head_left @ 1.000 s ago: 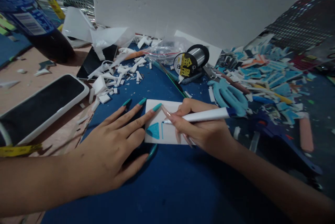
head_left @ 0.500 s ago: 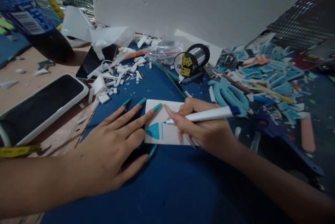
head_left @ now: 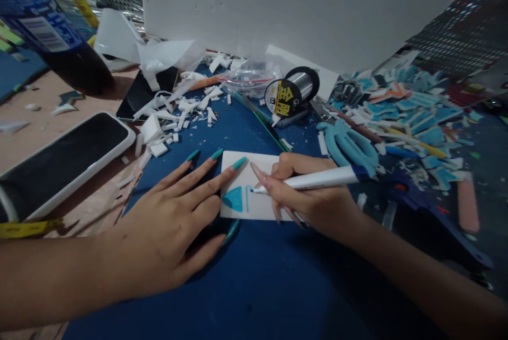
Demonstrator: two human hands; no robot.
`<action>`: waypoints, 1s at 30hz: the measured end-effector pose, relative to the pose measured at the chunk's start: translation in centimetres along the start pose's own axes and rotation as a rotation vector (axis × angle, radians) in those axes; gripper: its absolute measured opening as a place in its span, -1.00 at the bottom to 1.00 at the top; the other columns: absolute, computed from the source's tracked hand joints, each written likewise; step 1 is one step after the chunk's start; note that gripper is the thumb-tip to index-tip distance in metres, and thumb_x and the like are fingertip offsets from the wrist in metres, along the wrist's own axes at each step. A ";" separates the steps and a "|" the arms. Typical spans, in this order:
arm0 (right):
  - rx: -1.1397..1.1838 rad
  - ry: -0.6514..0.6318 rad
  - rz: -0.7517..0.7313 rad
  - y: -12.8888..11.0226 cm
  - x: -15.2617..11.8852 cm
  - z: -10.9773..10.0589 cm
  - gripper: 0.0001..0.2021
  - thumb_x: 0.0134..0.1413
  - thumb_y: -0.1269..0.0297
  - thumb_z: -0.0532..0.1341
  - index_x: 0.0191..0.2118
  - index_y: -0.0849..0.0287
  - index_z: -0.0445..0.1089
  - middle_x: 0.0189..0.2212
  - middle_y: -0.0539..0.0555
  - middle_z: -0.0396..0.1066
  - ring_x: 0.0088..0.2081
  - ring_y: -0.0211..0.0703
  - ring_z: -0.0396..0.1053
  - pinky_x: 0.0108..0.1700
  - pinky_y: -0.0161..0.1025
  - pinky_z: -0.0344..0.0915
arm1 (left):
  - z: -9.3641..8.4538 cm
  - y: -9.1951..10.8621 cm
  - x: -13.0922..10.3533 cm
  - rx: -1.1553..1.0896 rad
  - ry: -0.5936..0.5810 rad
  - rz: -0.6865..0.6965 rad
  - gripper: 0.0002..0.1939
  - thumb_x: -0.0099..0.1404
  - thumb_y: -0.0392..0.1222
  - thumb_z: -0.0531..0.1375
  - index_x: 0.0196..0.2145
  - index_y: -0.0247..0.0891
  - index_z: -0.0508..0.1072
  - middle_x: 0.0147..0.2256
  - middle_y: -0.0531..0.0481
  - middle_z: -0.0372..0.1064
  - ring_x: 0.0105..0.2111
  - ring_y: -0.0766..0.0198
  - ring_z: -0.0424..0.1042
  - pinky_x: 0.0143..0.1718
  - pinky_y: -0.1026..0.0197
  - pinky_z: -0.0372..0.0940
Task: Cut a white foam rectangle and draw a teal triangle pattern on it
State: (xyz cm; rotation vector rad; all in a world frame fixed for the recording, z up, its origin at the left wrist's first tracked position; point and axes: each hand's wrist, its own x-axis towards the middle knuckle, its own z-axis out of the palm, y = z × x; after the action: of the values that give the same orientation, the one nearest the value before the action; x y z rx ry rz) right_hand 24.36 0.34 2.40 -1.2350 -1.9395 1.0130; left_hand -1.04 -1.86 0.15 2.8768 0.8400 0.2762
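Note:
A small white card-like piece (head_left: 260, 162) lies flat on the blue mat (head_left: 254, 271). It bears a filled blue triangle (head_left: 233, 200) and, right of that, a thin blue line with a short stroke at its top. My left hand (head_left: 186, 213) is spread flat, its index fingertip on the piece's upper left part and its thumb by the lower edge. My right hand (head_left: 313, 191) is closed around a white marker (head_left: 321, 177) with a dark blue end, its tip at the piece beside the line. Part of the piece's right side is hidden under my right hand.
Light blue scissors (head_left: 345, 144) and a wire spool (head_left: 291, 94) lie beyond my right hand. White scraps (head_left: 186, 112) and blue offcuts (head_left: 416, 107) are heaped behind. A phone-like device (head_left: 71, 162), a dark bottle (head_left: 75, 64) and a glue gun (head_left: 428, 223) flank the work area.
The marker tip has moved slightly down and right. A short stroke now shows at the top of the blue line. My left hand keeps its place on the white piece.

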 end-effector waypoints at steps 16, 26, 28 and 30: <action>-0.026 -0.089 -0.007 0.2 -0.2 -0.4 -0.62 0.14 0.36 0.23 -0.62 0.06 0.09 -0.70 -0.03 0.31 -0.61 -0.21 0.25 -0.54 -0.22 0.12 | 0.0 0.5 0.3 -0.003 0.063 -0.035 -0.69 0.53 -0.08 0.04 -0.11 -0.28 0.53 0.39 -0.23 0.15 0.33 -0.34 0.26 0.21 -0.49 0.34; 0.024 -0.169 -0.018 0.5 -0.2 -0.3 -0.58 0.14 0.34 0.24 -0.62 0.09 0.02 -0.70 -0.10 0.26 -0.65 -0.33 0.18 -0.56 -0.29 0.07 | -0.2 0.3 0.1 -0.017 0.026 -0.017 -0.71 0.52 -0.07 0.08 -0.08 -0.28 0.53 0.40 -0.22 0.12 0.35 -0.35 0.22 0.24 -0.48 0.32; 0.021 -0.178 -0.031 0.5 -0.3 -0.4 -0.58 0.14 0.35 0.23 -0.62 0.09 0.02 -0.71 -0.11 0.24 -0.65 -0.34 0.16 -0.56 -0.29 0.05 | -0.2 0.3 0.2 -0.002 0.023 -0.008 -0.70 0.53 -0.07 0.07 -0.05 -0.29 0.52 0.40 -0.24 0.12 0.34 -0.34 0.23 0.22 -0.49 0.33; 0.023 -0.180 -0.053 0.6 -0.3 -0.5 -0.60 0.15 0.35 0.23 -0.61 0.10 0.03 -0.71 -0.13 0.22 -0.65 -0.35 0.13 -0.56 -0.31 0.04 | -0.1 0.3 0.1 0.005 0.012 0.003 -0.70 0.53 -0.06 0.08 -0.01 -0.28 0.50 0.42 -0.23 0.07 0.36 -0.33 0.20 0.22 -0.49 0.32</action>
State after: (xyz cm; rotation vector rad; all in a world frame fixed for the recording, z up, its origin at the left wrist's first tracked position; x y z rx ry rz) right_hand 25.12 0.33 2.12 -1.1065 -2.0785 1.1500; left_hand -0.85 -2.01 0.34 2.8839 0.8400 0.2924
